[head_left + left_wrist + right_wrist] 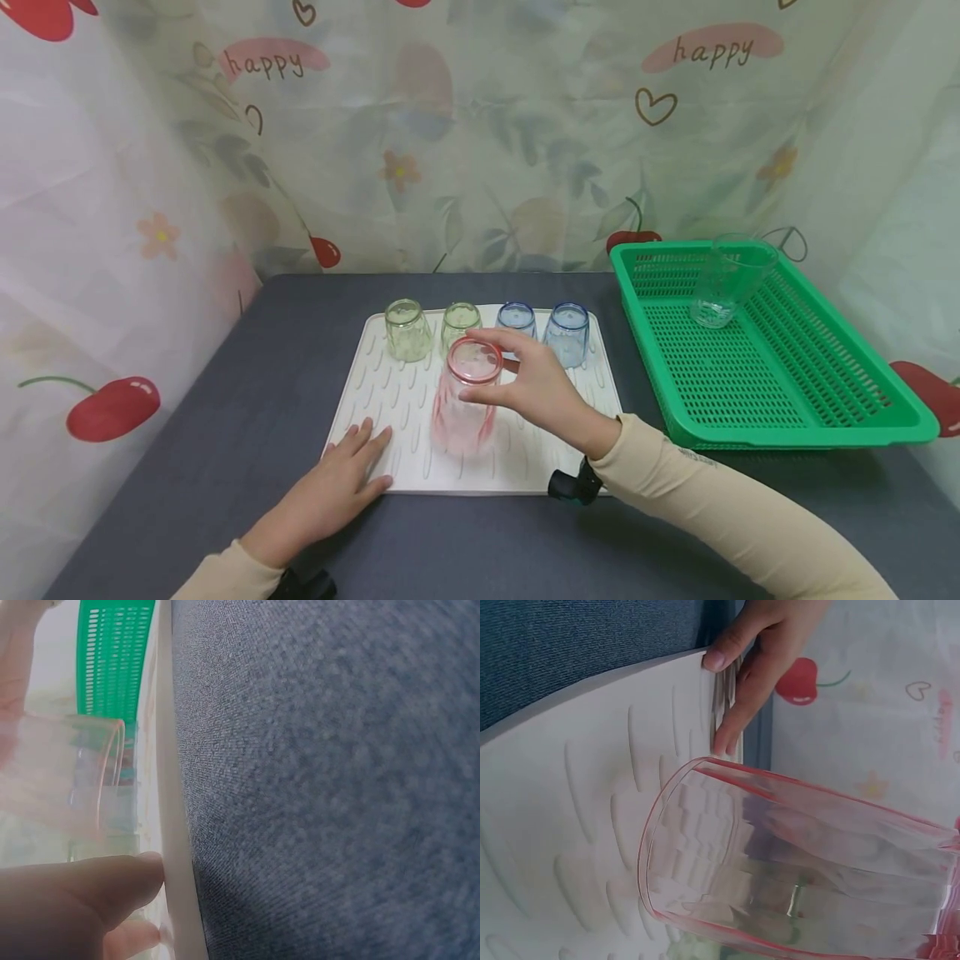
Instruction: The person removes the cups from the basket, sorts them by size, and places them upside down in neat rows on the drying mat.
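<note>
A pink-tinted glass (463, 421) is upside down over the middle of a white ridged mat (408, 471). My right hand (543, 385) grips it near its base, thumb on the near side and fingers on the far side. In the left wrist view, the glass rim (112, 780) stands a little off the mat. My left hand (333, 487) rests on the mat's front left corner with its fingers straight. Behind the pink glass, two green glasses (408, 335) and two blue glasses (567, 340) stand inverted in a row along the mat's back edge.
On the right, a green plastic basket (648, 367) sits on the dark grey tabletop (262, 358). Inside it, a clear glass mug (723, 287) leans toward the back. A printed curtain (480, 150) hangs behind and at both sides.
</note>
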`<state>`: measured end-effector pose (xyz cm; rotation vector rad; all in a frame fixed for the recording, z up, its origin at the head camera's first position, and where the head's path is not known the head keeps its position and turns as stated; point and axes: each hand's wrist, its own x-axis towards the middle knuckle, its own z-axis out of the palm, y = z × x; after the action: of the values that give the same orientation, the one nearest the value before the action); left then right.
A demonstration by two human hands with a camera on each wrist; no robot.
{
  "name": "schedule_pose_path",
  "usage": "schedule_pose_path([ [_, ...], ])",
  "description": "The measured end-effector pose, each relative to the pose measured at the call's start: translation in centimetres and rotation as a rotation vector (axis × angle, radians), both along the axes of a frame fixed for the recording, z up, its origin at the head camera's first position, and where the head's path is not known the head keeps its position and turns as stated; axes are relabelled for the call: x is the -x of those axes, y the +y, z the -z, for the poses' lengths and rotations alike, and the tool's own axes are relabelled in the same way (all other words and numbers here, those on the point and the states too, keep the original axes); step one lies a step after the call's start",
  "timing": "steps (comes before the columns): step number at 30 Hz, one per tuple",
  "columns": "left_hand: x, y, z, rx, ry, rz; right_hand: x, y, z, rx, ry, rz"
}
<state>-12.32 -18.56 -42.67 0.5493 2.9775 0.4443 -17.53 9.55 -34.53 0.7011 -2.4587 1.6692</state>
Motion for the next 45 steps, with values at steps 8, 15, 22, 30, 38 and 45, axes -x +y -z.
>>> schedule_pose_path([
  [8,0.0,0.0,-0.1,-0.006,-0.007,0.002,1.0,-1.0,0.4,-0.02,0.009,0.01],
  [15,0.0,-0.1,-0.1,-0.004,-0.017,0.002,1.8,-1.5,0.8,-0.094,0.006,0.041],
  [22,0.0,0.0,-0.1,-0.003,-0.009,0.002,2.6,-1.9,1.3,-0.104,0.018,0.033],
  [30,0.1,0.0,-0.1,-0.002,-0.017,0.003,3.1,-2.4,1.5,-0.134,-0.005,0.009],
  [38,0.1,0.0,-0.1,0.007,-0.043,0.0,3.2,-2.5,1.8,-0.115,-0.056,0.011],
  [45,0.1,0.1,-0.2,0.007,-0.057,-0.003,3.2,-2.6,1.8,-0.103,-0.079,0.025],
])
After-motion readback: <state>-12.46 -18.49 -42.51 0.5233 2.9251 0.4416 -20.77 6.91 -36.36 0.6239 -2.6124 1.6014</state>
